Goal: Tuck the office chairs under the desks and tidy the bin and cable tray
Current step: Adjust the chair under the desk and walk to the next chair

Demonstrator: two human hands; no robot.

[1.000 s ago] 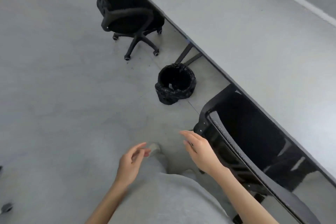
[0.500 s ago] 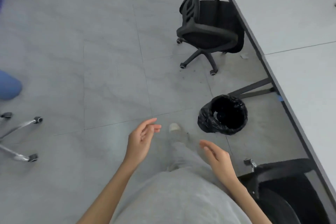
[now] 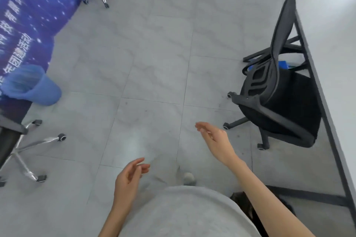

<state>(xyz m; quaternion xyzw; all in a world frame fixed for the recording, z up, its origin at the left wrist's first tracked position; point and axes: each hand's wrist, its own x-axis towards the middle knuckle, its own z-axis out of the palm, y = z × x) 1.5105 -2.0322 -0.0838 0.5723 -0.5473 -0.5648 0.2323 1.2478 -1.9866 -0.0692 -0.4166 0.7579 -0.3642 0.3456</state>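
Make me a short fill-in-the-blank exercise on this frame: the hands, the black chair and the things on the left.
1. Both the left hand and the right hand hold ____.
2. The black office chair stands at the edge of the ____ on the right.
3. The small bin at the left is ____ in colour.
4. The chair base at lower left has shiny ____ legs.

Missing words: nothing; desk; blue; chrome

White Chinese characters on the blue starry banner [image 3: 36, 15], lying on the floor far up and to the left of the left hand [image 3: 129, 179]. Blurred and tilted; near the lower end of the print "团建活动" can just be made out, the other characters too smeared to read. Nothing else legible: no labels, brands or numbers.
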